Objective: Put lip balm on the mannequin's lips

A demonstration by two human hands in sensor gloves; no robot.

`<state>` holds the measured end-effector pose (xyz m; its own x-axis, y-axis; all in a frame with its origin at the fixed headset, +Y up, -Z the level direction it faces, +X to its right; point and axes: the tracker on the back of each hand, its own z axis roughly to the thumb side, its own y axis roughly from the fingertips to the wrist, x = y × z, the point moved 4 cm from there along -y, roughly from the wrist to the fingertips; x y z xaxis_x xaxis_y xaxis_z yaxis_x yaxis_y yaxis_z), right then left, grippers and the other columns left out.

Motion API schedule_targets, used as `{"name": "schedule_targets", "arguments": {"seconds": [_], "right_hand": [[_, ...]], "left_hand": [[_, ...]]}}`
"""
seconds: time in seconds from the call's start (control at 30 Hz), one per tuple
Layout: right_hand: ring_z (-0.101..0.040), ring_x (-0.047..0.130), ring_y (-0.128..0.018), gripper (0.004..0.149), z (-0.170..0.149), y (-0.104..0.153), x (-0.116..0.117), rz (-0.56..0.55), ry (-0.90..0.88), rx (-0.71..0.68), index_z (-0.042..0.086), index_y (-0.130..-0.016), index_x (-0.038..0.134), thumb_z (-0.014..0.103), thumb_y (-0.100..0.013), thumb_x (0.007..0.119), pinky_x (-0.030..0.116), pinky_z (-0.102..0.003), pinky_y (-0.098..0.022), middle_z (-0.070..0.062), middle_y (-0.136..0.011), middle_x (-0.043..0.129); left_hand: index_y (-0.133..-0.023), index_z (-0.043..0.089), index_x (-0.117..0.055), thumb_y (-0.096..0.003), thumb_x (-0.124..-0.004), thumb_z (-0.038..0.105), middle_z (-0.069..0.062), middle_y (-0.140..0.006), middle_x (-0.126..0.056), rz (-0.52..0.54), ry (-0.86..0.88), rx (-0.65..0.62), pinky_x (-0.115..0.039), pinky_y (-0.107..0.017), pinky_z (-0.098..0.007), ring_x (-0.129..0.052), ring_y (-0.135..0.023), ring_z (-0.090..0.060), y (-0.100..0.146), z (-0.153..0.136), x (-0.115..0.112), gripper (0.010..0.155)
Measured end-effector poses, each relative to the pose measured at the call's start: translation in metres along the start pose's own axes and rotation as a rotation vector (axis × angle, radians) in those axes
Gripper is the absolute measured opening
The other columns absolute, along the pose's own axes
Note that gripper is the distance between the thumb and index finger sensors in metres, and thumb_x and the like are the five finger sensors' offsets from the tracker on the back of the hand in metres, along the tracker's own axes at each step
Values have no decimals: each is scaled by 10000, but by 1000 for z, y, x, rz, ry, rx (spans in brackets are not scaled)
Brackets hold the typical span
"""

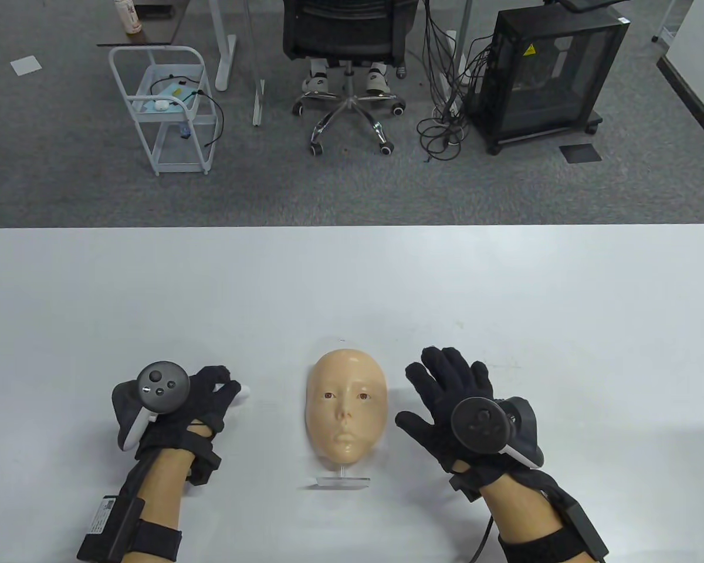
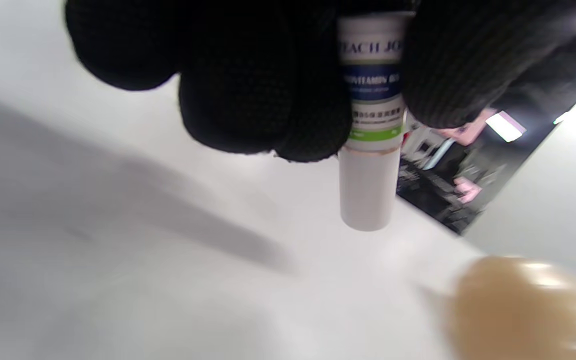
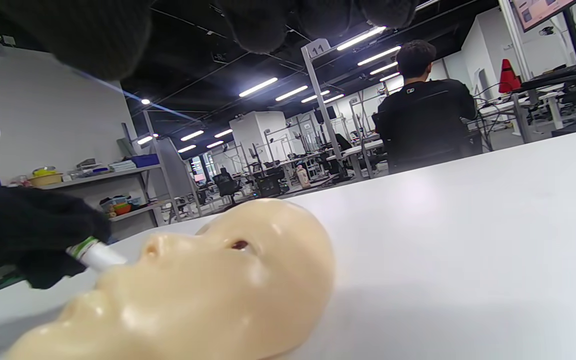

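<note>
Right, the small white plastic lip balm tube w/ blue-green label (image 2: 371,125) sits pinched betw. left hand (image 1: 196,404) fingertips (image 2: 263,100), cap end poking past them. Prob. light, stiff, slick; grip the labelled barrel. Right hand (image 1: 452,399) fingers splayed, holding nothing, beside the beige plastic mannequin face (image 1: 344,410). Only left wrist view shows label and cap still on; table view shows just a white tip.

Bright, even ceiling-strip lighting, soft table shadows; left wrist view blurred throughout.
</note>
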<state>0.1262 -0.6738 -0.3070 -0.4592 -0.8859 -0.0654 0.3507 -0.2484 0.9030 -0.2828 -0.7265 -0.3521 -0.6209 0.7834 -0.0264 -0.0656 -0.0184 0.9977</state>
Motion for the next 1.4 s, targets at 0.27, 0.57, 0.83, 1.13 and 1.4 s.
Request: {"name": "schedule_targets", "arguments": {"seconds": [0.27,0.57,0.83,1.13,1.4], "right_hand": [[-465,630,-1037,803,27,-2,23,63,-47,-82,201,-1084,577,660,-473,821,529,-691,-691,-148,-1156,614],[-421,829,-891,712,56,2,36,61,-101,-163,180,-1029,667,596,-479,841,709,-597,-615,-125,-1015,807],[-342,995,-614,639,60,0,41,94,-109,-176,146,-914,807,560,-438,912,814,-523,-492,-87,-753,994],[-318,979,-572,602,71,0,41,91,-77,-249,159,-886,854,565,-441,865,801,-515,-501,-75,-668,994],[-322,964,-593,592,49,-2,27,37,-73,-175,166,-884,848,563,-445,866,788,-519,-518,-78,-678,980]], "left_hand": [[-911,176,-847,-528,-947,522,-51,-776,-1055,-152,394,-235,-868,-406,-481,-1074,-438,-257,22,71,-50,526],[-892,172,-856,-513,-967,528,-49,-760,-1072,-159,502,-357,-885,-383,-464,-1088,-409,-235,38,100,-64,531],[-876,179,-855,-508,-975,524,-64,-731,-1082,-200,561,-382,-889,-374,-454,-1089,-387,-225,44,110,-80,518],[-855,195,-864,-525,-978,495,-101,-682,-1091,-234,566,-381,-897,-373,-445,-1087,-345,-217,42,112,-72,461],[-860,169,-856,-533,-963,500,-98,-671,-1092,-192,666,-245,-896,-371,-453,-1086,-343,-218,27,72,-22,477]]}}
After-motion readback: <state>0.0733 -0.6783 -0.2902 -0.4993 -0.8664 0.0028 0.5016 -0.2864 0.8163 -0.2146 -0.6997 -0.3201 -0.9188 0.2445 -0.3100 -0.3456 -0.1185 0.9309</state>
